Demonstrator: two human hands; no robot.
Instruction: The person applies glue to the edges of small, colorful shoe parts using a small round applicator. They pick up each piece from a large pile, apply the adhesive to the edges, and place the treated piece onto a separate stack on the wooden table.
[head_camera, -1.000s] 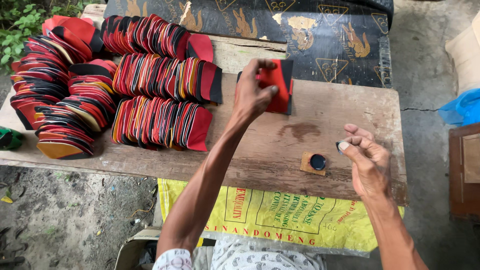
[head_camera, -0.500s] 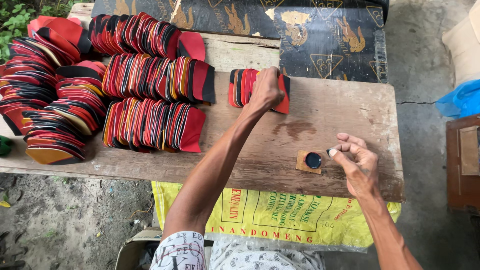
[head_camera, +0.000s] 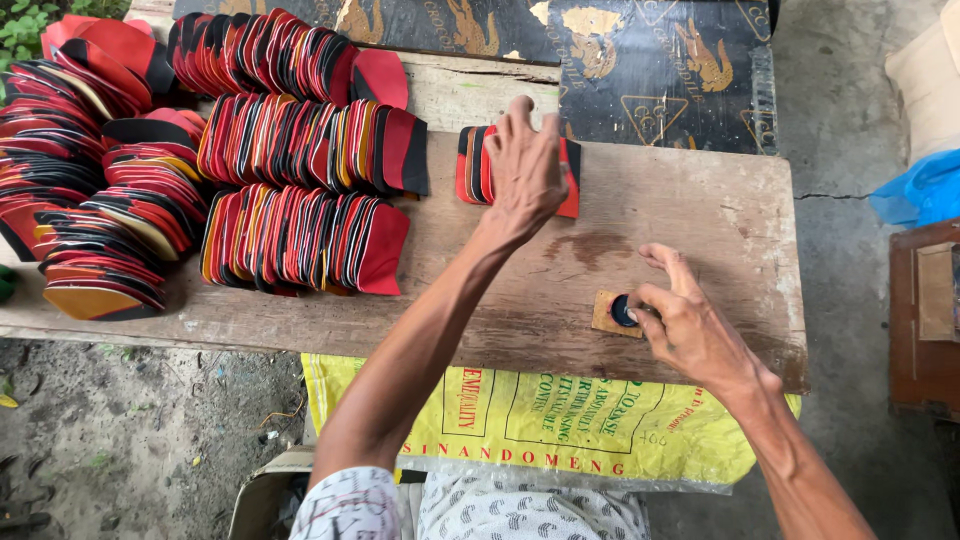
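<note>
Small fanned stack of red-and-black flat cut pieces now down on worn wooden board, upper middle; a second ago one piece was still lifted. Left hand spread flat on it. Right hand has moved onto small black round knob on tan square pad, fingertips pinching. Long rows of same pieces left.

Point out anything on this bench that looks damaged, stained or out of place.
A dark stain marks the bare wood of the bench between the left hand and the right hand. The bench's right edge looks worn and whitish. The red and black pieces lie in overlapping rows, none scattered. Nothing else stands out.
</note>
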